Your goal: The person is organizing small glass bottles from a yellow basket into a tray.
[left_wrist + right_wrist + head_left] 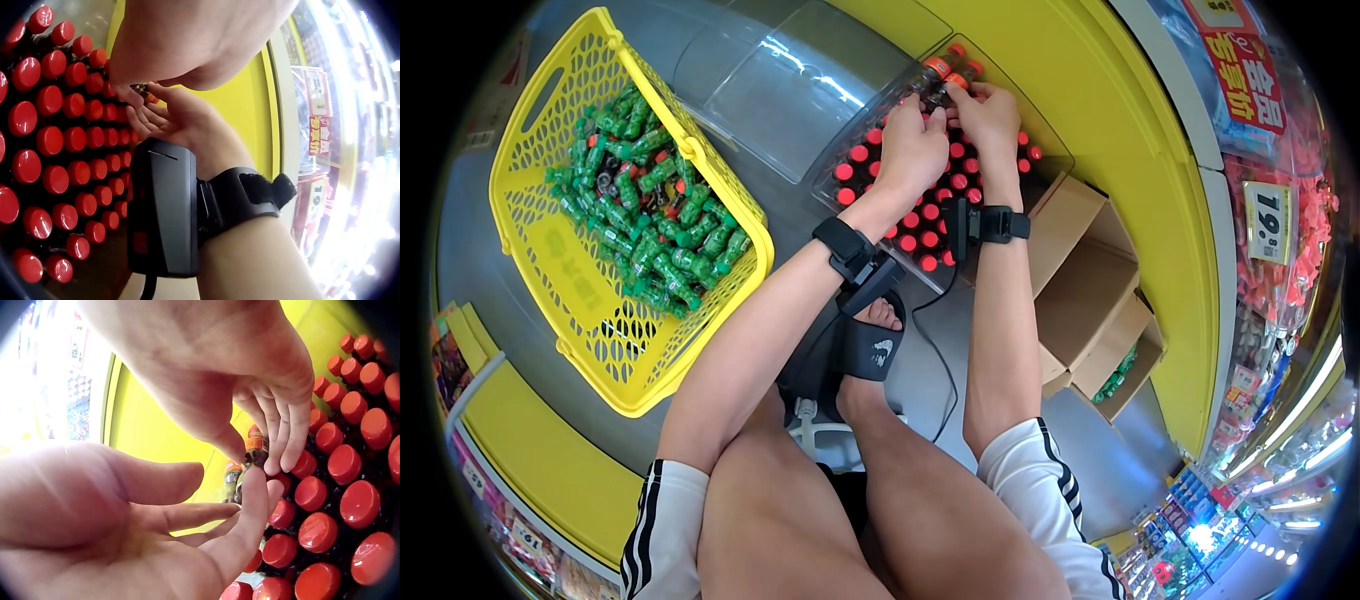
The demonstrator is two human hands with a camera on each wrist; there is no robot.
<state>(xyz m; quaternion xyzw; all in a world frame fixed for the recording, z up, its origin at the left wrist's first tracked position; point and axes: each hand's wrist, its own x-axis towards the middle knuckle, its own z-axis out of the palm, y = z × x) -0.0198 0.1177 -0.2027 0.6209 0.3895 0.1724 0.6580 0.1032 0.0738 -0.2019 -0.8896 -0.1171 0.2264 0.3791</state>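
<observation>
Two small dark drink bottles [941, 68] with orange labels lie on their sides atop packed red-capped bottles [908, 242] in a clear plastic bin [825, 172]. My left hand [914, 150] reaches over the caps, fingertips at the base of a lying bottle and thumb held apart from the fingers. On the other side, my right hand [990, 122] pinches a lying bottle [255, 447] between thumb and fingers. In the left wrist view, only a bit of a lying bottle [149, 95] shows between the hands; the rest is hidden.
A yellow basket [580, 265] of small green bottles [635, 205] stands to the left. Open cardboard boxes [1090, 280] are right of the bin. A yellow shelf base [1135, 110] runs behind; a black cable [948, 385] hangs near my foot.
</observation>
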